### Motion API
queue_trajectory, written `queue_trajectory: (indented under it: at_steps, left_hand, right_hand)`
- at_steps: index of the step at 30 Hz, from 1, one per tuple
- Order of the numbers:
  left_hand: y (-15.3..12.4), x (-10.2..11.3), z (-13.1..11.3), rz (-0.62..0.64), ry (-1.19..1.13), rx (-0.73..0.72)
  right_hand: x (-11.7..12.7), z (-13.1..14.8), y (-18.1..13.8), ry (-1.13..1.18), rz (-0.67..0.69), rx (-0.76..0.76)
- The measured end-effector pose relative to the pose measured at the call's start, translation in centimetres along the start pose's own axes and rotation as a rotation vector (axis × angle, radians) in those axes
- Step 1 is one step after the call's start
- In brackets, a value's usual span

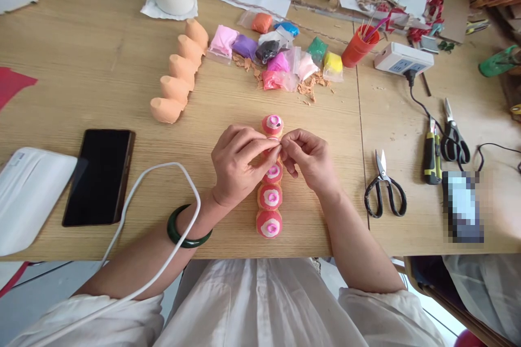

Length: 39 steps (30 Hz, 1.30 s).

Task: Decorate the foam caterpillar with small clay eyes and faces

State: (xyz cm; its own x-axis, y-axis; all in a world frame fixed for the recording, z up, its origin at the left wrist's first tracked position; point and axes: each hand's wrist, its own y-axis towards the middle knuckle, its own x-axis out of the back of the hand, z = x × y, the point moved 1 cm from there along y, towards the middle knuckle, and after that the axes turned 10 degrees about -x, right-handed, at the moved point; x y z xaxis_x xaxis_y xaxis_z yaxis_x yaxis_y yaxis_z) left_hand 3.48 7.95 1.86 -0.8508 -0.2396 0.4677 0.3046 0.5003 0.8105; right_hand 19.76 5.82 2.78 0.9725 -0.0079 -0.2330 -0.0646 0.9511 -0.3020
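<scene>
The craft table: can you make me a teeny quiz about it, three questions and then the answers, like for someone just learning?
1. Pick one: what colour is the bangle?
A) red
B) dark green
C) yellow

2. True or false: the plain orange row lies to the left of the coloured packets.

3. Short answer: the left hand and the right hand come together over which row of bumps?

Key:
1. B
2. True
3. The row with pink rings
</scene>
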Motion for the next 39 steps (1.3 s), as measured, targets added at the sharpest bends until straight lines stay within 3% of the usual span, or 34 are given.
queue_trajectory:
  at_steps: [5,8,11,16,23,31,39]
  left_hand:
    - [0.2,0.0,0.2,-0.033,-0.255,0.281]
    - [0.2,-0.1,0.3,-0.061,-0.550,0.525]
    - [0.1,-0.3,0.2,-0.088,-0.685,0.665]
    - [0.3,-0.5,0.1,-0.101,-0.764,0.712]
    - [0.4,-0.4,0.0,-0.035,-0.728,0.749]
    - [0.2,-0.6,0.1,-0.056,-0.738,0.732]
    - [0.3,-0.5,0.0,-0.075,-0.746,0.750]
  right_hand:
    - [0.3,0.6,-0.5,0.034,-0.135,0.165]
    - [0.9,0.9,-0.1,0.159,-0.146,0.131]
    - [1.2,0.8,0.3,0.234,-0.081,0.058]
    - [0.6,0.5,0.0,0.263,-0.008,-0.034]
    - [0.1,0.3,-0.9,-0.029,-0.151,0.166]
    - [-0.1,0.2,-1.1,-0.125,-0.117,0.191]
    - [-0.5,0.1,-1.4,-0.485,-0.199,0.481]
